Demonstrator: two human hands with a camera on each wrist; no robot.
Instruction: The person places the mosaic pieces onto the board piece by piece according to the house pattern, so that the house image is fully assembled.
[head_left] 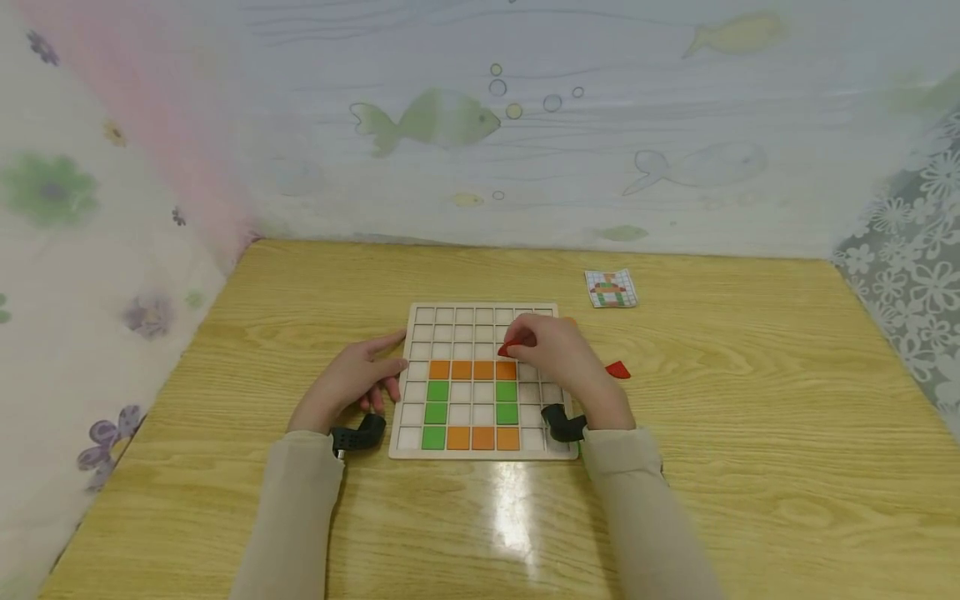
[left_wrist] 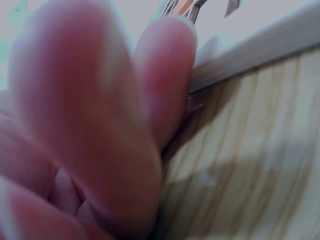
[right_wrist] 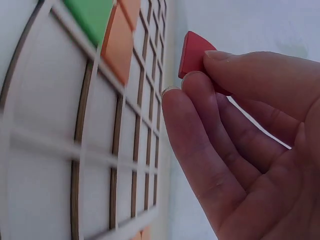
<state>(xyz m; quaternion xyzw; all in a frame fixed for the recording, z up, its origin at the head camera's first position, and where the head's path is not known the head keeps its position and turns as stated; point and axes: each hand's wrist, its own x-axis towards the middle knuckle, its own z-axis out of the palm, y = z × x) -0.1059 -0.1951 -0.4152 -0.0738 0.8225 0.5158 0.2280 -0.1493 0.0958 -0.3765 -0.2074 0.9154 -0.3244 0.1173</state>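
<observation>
A light wooden grid board [head_left: 483,307] lies on the table in the head view. On it, orange tiles [head_left: 461,370] form a row, green tiles [head_left: 436,412] run down both sides below, and more orange lies along the bottom. My right hand [head_left: 558,354] pinches a red tile [right_wrist: 196,56] between thumb and fingertips, over the board's upper middle; one edge of the tile looks curved, and in the right wrist view it is held off the grid. My left hand [head_left: 348,379] rests at the board's left edge, its index finger and thumb extended against the rim.
Right of the board lies another red tile [head_left: 618,369], and an orange piece [head_left: 572,321] peeks out behind my right hand. A small printed card [head_left: 611,288] with a coloured grid picture lies farther back. A patterned wall covering [head_left: 555,183] rises behind the table.
</observation>
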